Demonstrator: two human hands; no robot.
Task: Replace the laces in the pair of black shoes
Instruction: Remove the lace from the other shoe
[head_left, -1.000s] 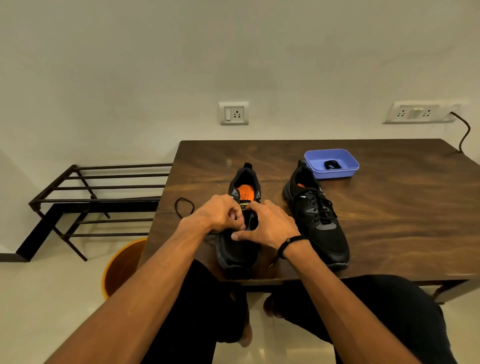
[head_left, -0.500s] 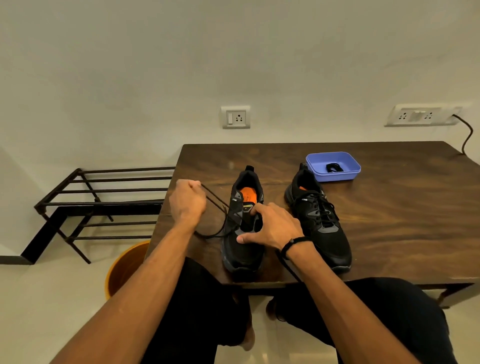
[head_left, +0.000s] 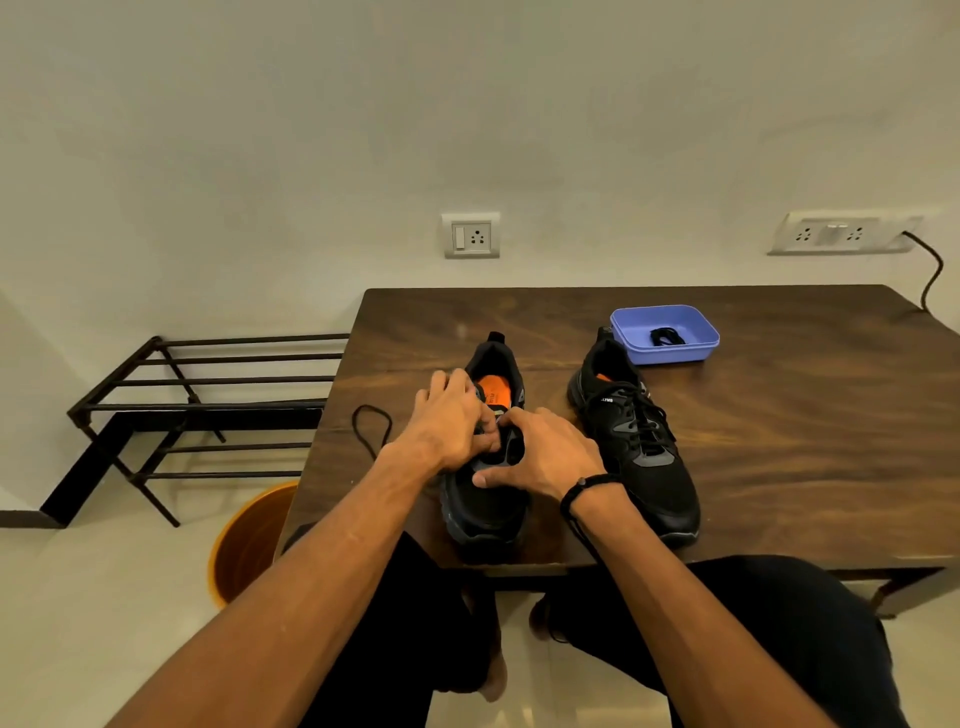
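Two hands work over one shoe at the near edge of the table (head_left: 779, 415). That shoe, the left shoe (head_left: 485, 499), lies directly beneath both hands, with its long axis running away from the person: toe at the table's front edge, heel and orange insole toward the wall. The left hand (head_left: 449, 426) sits over the left side of the eyelet row with its fingers curled inward at the tongue, apparently pinching the lace, though the lace end itself is hidden under the fingers. The right hand (head_left: 545, 454) rests on the right side of the upper, thumb across the vamp and fingers curled around the eyelet area, bracing the shoe. Both hands meet at the midline, so neither is markedly nearer; the left hand lies slightly farther up the shoe toward the heel. A loop of loose lace (head_left: 371, 428) lies on the table just left of the shoe, beside the left wrist. The right shoe (head_left: 636, 441) stands parallel, just beside the right hand, fully laced. A blue tray (head_left: 670, 353) behind it holds a coiled black lace (head_left: 666, 336). Judged from this layout, the coming move proceeds along the shoe's long axis, eyelet by eyelet, and the left hand is better placed to draw the lace out sideways.
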